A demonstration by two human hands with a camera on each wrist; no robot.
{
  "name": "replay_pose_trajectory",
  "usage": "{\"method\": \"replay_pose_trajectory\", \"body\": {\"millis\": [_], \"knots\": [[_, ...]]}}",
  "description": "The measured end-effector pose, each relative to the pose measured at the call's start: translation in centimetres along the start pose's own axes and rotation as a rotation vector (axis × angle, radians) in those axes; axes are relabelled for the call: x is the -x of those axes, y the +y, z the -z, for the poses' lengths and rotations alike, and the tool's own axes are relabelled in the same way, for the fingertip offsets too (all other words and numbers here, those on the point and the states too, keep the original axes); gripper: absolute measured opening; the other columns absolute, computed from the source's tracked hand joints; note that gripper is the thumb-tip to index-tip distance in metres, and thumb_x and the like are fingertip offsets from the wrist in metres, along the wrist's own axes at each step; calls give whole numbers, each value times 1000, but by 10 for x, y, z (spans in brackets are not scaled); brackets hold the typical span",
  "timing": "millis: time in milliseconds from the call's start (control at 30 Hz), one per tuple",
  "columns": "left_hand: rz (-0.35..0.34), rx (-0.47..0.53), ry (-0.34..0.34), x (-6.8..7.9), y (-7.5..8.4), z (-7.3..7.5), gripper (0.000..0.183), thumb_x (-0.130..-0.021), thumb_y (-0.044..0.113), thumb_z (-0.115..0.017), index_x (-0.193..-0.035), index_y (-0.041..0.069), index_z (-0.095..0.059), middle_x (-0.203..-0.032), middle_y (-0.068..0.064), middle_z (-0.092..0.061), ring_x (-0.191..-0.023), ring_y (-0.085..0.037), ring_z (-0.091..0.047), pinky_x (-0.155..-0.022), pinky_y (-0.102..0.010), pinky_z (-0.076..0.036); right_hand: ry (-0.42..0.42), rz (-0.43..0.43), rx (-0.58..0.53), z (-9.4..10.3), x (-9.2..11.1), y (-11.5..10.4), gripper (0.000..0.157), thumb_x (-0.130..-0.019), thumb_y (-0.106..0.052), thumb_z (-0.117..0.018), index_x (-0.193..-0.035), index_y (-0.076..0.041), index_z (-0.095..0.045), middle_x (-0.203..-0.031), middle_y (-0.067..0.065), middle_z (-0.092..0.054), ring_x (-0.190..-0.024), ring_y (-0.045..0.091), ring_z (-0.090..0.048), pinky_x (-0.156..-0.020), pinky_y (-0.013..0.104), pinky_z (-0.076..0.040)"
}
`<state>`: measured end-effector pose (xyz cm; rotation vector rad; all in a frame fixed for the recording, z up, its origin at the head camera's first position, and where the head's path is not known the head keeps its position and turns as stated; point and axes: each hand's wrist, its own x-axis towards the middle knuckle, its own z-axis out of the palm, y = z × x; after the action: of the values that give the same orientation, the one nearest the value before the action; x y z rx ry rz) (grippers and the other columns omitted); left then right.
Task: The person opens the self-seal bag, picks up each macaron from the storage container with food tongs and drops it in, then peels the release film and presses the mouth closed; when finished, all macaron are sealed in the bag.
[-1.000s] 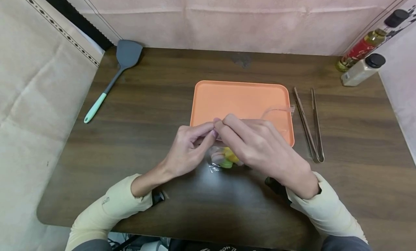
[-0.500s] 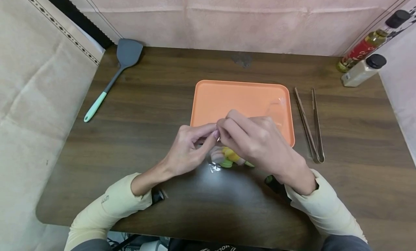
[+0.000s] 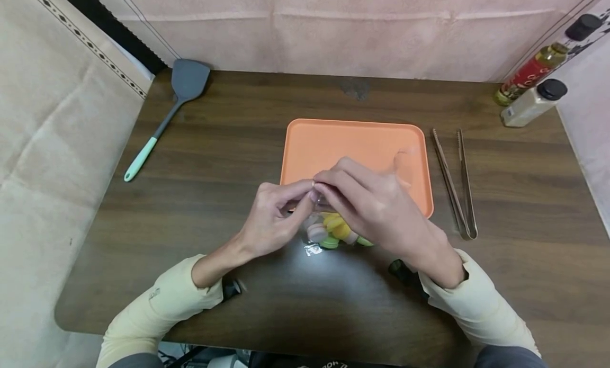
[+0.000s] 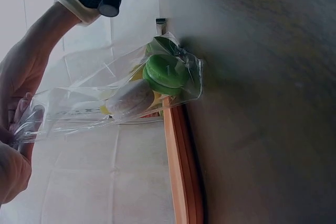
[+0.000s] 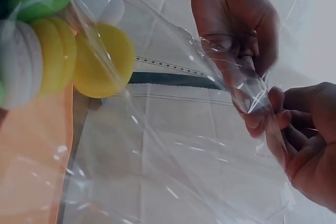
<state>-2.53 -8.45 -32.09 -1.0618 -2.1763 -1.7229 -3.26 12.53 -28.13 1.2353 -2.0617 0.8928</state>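
Note:
A clear plastic bag (image 3: 313,249) holding several macarons hangs below both hands, near the tray's front edge. Green (image 4: 167,73), pale (image 4: 130,98) and yellow macarons (image 5: 105,60) show through the film; in the head view my hands partly cover them. My left hand (image 3: 271,220) pinches the top of the bag between thumb and index finger. Right against it, my right hand (image 3: 381,212) also pinches the bag's top, its fingertips meeting the left ones. Stretched film runs from the fingers down to the macarons in both wrist views.
Behind the hands lies an orange tray (image 3: 352,140). Metal tongs (image 3: 452,188) rest to its right. A grey spatula with a mint handle (image 3: 164,119) lies at the left. An oil bottle (image 3: 531,74) and a black-capped jar (image 3: 531,104) stand at the back right.
The right hand's fingers have shifted slightly along the bag's top, and a little more of the yellow macaron shows below. The left hand stays nearly in place, still pinching.

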Motion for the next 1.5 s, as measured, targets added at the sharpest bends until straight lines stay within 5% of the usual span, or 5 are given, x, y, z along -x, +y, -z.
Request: {"method": "replay_pose_trajectory", "body": {"millis": [300,500,967,1167,1500], "knots": [[4,6,-12,1,1,0,20,-99,-13,-58,-106,-11,-76,-86,-17,-80,-67,-18,-71,-62,-21,-60,15,34,102,-5,0,-3,24,-114,-4,-52,-101,8,-68,-81,10,-61,-52,14,-51,-43,24,-45],[3,42,-9,2,1,-2,22,-98,-15,-59,-112,-13,-76,-99,-22,-82,-87,-21,-82,-74,-29,-67,59,-64,-32,-8,3,-3,21,-113,-5,-57,-100,7,-68,-86,12,-67,-66,16,-67,-58,28,-60],[-17,102,-16,2,-1,-3,27,-96,-19,-60,-119,-19,-73,-112,-30,-79,-95,-38,-83,-80,-34,-68,33,-181,-174,0,1,-5,29,-115,-18,-56,-100,4,-68,-88,9,-68,-72,12,-60,-66,19,-52],[-34,112,-36,-1,1,-2,31,-99,-17,-59,-127,-17,-72,-120,-28,-78,-101,-32,-83,-68,-26,-64,51,-277,-312,5,0,-6,9,-107,4,-65,-98,4,-67,-88,10,-69,-74,11,-61,-69,17,-53],[19,493,-81,-7,-1,0,32,-114,-2,-49,-132,-27,-60,-131,-43,-68,-120,-43,-76,-92,-57,-64,364,-524,-741,37,1,4,10,-102,13,-63,-93,18,-65,-77,6,-63,-51,12,-43,-44,23,-34]]}}
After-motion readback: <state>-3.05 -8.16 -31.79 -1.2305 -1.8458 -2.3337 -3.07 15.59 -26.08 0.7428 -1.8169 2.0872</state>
